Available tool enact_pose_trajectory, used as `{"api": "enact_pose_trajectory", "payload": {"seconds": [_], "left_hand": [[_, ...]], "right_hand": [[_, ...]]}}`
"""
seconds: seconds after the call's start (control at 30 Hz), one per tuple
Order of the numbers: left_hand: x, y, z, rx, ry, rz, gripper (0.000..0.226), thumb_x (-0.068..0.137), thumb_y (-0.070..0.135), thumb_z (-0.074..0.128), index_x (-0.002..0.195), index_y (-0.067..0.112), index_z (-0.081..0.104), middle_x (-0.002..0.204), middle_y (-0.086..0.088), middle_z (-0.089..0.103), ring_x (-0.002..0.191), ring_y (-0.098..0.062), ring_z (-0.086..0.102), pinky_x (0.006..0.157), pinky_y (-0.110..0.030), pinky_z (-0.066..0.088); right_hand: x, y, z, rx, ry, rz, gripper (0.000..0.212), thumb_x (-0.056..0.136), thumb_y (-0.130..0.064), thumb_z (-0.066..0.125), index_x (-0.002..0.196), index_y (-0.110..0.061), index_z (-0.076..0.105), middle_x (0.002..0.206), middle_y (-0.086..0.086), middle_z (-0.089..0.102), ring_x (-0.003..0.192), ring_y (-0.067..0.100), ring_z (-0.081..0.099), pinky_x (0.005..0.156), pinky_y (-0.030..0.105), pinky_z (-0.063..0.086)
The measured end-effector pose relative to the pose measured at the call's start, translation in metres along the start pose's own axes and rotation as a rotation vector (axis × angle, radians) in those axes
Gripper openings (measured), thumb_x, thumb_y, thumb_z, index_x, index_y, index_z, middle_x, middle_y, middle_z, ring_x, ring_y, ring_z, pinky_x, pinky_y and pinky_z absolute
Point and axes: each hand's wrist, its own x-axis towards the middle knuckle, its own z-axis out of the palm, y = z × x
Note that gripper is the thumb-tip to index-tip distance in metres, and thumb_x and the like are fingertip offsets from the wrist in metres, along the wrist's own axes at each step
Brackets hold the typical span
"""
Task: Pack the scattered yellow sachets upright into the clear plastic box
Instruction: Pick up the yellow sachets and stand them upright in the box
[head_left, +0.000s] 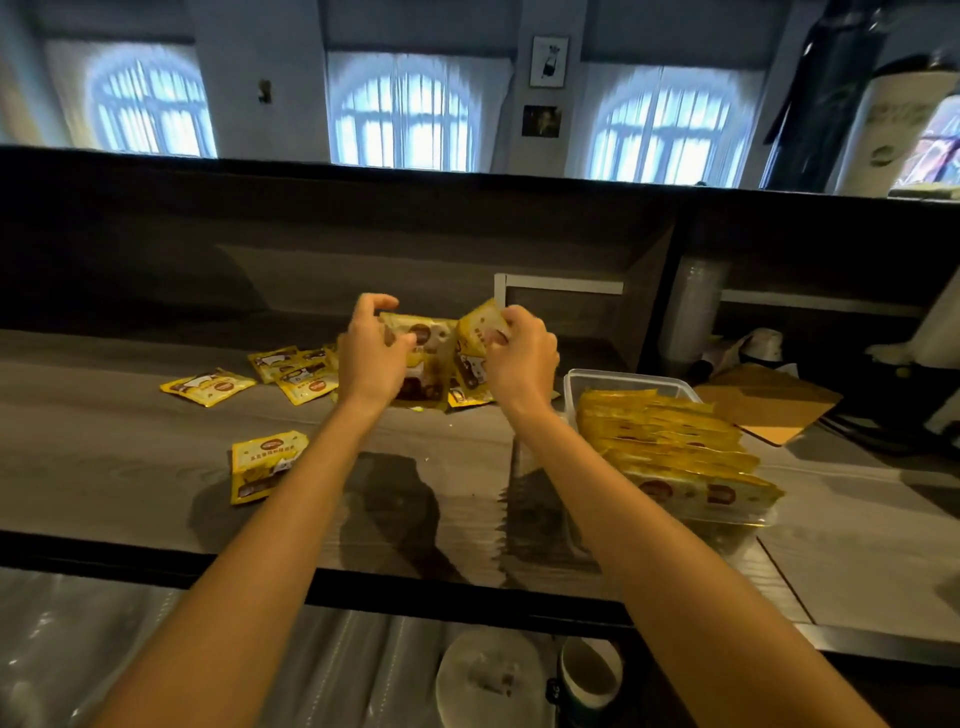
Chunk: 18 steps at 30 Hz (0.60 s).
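Yellow sachets lie scattered on the grey wooden counter (104, 457): one at the left (208, 386), a small heap (296, 371) behind it, and one nearer me (264, 465). My left hand (370, 353) holds a bunch of sachets (427, 358) upright above the counter. My right hand (519, 356) grips another sachet (480, 326) beside that bunch. The clear plastic box (618, 378) stands to the right, with a row of sachets (670, 441) on edge inside it.
A brown cardboard sheet (763, 402) lies right of the box. A stack of clear cups (691, 312) and dark appliances stand at the back right. A dark raised ledge (363, 208) runs behind the counter. Below the front edge are a white lid (488, 675) and a cup (589, 675).
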Motion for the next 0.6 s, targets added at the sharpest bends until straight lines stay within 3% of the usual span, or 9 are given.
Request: {"api": "enact_pose_trajectory", "payload": {"seconds": [0.13, 0.23, 0.4, 0.53, 0.6], "left_hand": [[0.003, 0.026, 0.012, -0.084, -0.038, 0.065, 0.021, 0.083, 0.002, 0.062, 0.102, 0.01, 0.059, 0.097, 0.001, 0.055, 0.091, -0.01, 0.054, 0.06, -0.011, 0.045], [0.001, 0.045, 0.029, -0.142, -0.072, 0.091, 0.016, 0.083, 0.0, 0.061, 0.092, 0.013, 0.057, 0.093, 0.001, 0.056, 0.09, -0.01, 0.054, 0.062, -0.011, 0.044], [-0.007, 0.071, 0.065, -0.2, -0.169, 0.132, 0.015, 0.084, -0.002, 0.059, 0.093, 0.01, 0.057, 0.096, -0.002, 0.057, 0.09, -0.01, 0.054, 0.061, -0.012, 0.047], [-0.02, 0.082, 0.096, -0.292, -0.267, 0.119, 0.015, 0.086, -0.002, 0.057, 0.096, 0.009, 0.055, 0.098, -0.002, 0.054, 0.093, -0.011, 0.053, 0.062, -0.013, 0.048], [-0.026, 0.082, 0.111, -0.312, -0.333, 0.101, 0.016, 0.086, -0.002, 0.056, 0.099, 0.007, 0.054, 0.1, -0.003, 0.053, 0.094, -0.012, 0.052, 0.064, -0.015, 0.049]], "right_hand": [[0.017, -0.006, -0.035, -0.038, 0.099, -0.068, 0.025, 0.09, -0.005, 0.055, 0.112, -0.011, 0.063, 0.112, 0.009, 0.066, 0.106, 0.024, 0.061, 0.085, 0.033, 0.05], [0.032, 0.002, -0.065, -0.053, 0.145, -0.104, 0.023, 0.09, -0.006, 0.054, 0.111, -0.009, 0.064, 0.111, 0.012, 0.066, 0.105, 0.028, 0.061, 0.087, 0.041, 0.054], [0.051, 0.035, -0.118, -0.101, 0.166, -0.03, 0.031, 0.093, -0.005, 0.047, 0.121, -0.009, 0.06, 0.12, 0.013, 0.063, 0.111, 0.027, 0.059, 0.083, 0.031, 0.051], [0.056, 0.068, -0.14, -0.128, 0.154, 0.057, 0.034, 0.091, -0.001, 0.043, 0.12, -0.008, 0.061, 0.119, 0.016, 0.062, 0.112, 0.031, 0.058, 0.091, 0.043, 0.052], [0.055, 0.082, -0.144, -0.129, 0.12, 0.078, 0.033, 0.093, -0.002, 0.043, 0.121, -0.007, 0.059, 0.12, 0.016, 0.062, 0.111, 0.03, 0.059, 0.091, 0.04, 0.053]]}}
